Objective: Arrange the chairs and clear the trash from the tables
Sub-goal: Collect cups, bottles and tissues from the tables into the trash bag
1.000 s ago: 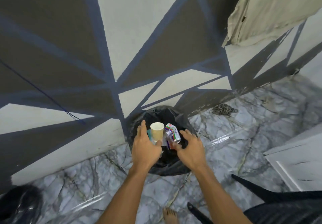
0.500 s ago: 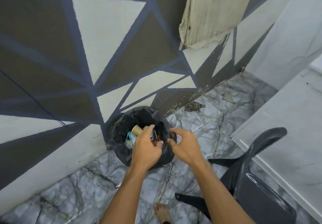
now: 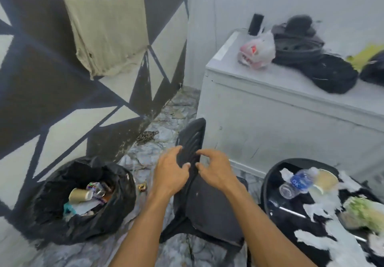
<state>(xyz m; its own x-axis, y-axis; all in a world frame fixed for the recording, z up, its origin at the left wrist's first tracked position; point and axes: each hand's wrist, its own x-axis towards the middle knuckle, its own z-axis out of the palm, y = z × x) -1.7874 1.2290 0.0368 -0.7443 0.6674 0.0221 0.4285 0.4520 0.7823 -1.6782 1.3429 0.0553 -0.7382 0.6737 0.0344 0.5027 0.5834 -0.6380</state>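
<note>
Both left hand and right hand curl loose fingers before the chair.

Soft, even, fairly bright light fills your view, and shadows are faint. Motion blur smears the torn white paper scraps on the round black table at your right and the black bags on the white cabinet. Straight lines bend slightly toward the frame edges.

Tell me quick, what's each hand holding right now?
Left hand: open, fingers loosely curled, holding nothing.
Right hand: open, fingers loosely curled, holding nothing.
</note>
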